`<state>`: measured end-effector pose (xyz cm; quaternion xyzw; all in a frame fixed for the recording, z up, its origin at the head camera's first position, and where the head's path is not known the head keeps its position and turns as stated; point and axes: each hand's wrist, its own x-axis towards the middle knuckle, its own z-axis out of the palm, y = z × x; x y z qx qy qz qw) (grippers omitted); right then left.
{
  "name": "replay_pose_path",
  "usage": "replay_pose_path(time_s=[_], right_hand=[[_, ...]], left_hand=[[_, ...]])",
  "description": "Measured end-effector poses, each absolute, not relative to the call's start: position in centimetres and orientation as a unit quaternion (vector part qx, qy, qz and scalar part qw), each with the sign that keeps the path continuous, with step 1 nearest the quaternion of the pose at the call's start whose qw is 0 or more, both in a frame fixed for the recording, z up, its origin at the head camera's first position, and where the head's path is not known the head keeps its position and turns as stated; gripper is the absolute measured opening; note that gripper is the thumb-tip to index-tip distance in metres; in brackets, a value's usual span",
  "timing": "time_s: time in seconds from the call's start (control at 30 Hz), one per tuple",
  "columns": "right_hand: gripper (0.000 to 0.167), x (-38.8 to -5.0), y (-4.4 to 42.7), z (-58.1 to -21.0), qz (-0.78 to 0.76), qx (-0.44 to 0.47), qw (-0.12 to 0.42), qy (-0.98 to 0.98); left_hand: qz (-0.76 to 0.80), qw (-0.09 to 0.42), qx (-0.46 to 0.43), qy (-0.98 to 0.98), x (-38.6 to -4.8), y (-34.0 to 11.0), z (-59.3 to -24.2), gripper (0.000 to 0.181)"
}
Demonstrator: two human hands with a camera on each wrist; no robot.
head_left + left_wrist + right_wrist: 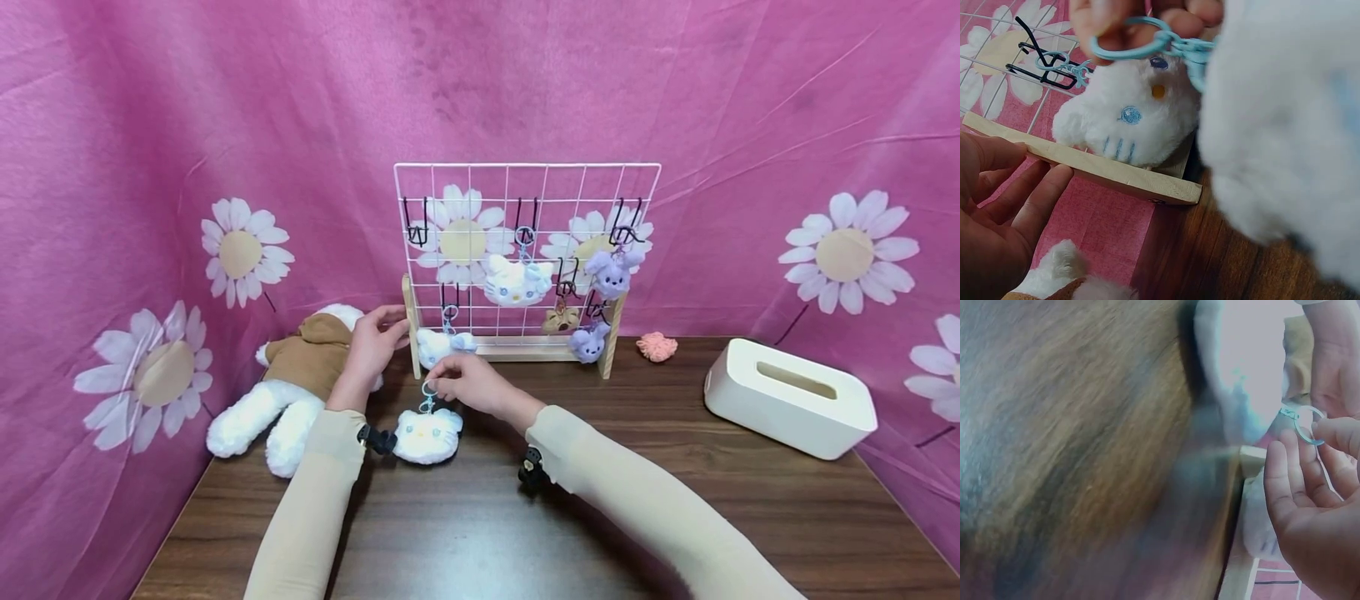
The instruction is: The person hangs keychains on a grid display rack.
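My right hand (472,385) pinches the light-blue ring (1310,425) of a white cat-face plush keychain (426,437), which hangs below the fingers, over the table. My left hand (373,343) touches the outer side of the wooden side post (1094,165) of a white wire grid rack (489,202), its fingers fairly straight. Just behind my right hand, another white cat plush keychain (435,346) hangs from a low black hook on the left side of the rack. A third white cat plush keychain (517,282) hangs higher, at the middle.
Two purple plush keychains (611,273) and a brown one (561,320) hang on the rack's right half. A black hook (417,233) at upper left bears nothing. A stuffed toy (303,358) lies left; a coral fuzzy item (656,346) and a white tissue box (791,400) stand right.
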<state>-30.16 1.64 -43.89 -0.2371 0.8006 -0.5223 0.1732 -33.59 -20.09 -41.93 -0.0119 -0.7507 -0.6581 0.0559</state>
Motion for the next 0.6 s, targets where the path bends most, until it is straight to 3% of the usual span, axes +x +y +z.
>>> replay_pose_path(time_s=[0.6], right_hand=[[0.016,-29.5,1.7,-40.3,-0.527,-0.238,0.141,0.804]], left_hand=[[-0.654,0.053,-0.011,-0.755,-33.8,-20.4,-42.2,0.038]])
